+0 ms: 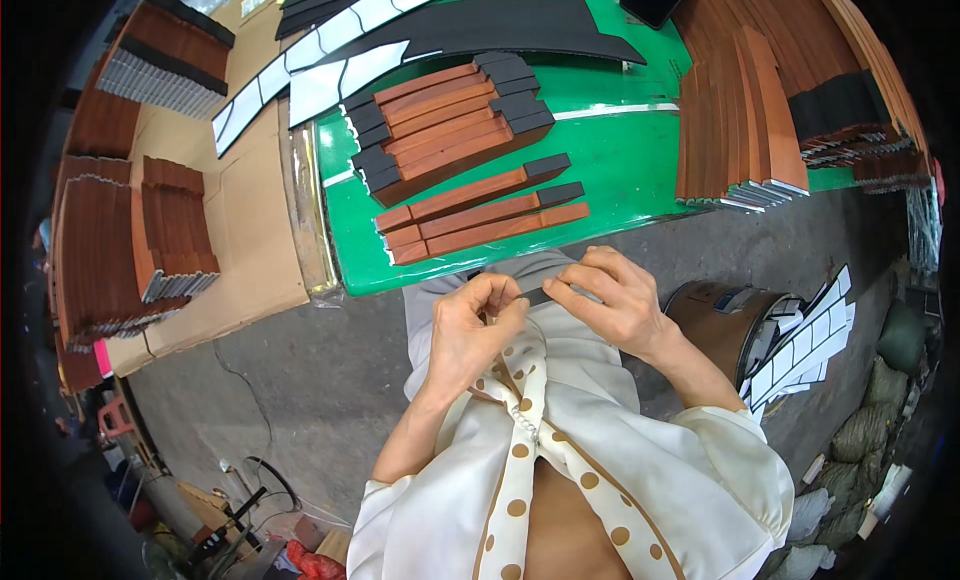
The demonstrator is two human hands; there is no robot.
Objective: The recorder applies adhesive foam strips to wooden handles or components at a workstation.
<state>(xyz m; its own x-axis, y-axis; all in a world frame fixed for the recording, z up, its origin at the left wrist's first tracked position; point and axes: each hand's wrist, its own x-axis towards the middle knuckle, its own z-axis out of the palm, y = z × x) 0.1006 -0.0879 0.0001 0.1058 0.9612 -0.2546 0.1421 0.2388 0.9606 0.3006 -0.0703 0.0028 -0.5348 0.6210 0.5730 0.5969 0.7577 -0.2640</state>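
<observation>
Left hand (478, 318): fingertips pinched together on short dark strip (538, 297), held above lap, before green table (625, 150). Uneven pull could, I judge, crease strip or slip it loose. Right hand (618, 305): thumb and fingers clamped on strip's other end. Farther right, brown drum (708, 325): white, black-lined sheets (808, 342) inside, some jutting past rim; elbow swing might dislodge them.

1. Glossy cream-white blouse (660, 460) with loose, short sleeves (745, 460).
2. Cream neck bands (606, 510), brown-edged, patterned with round brown dots.
3. White pearl-like beads (524, 421) where the bands meet.
4. Pale grey trousers (424, 325).
</observation>
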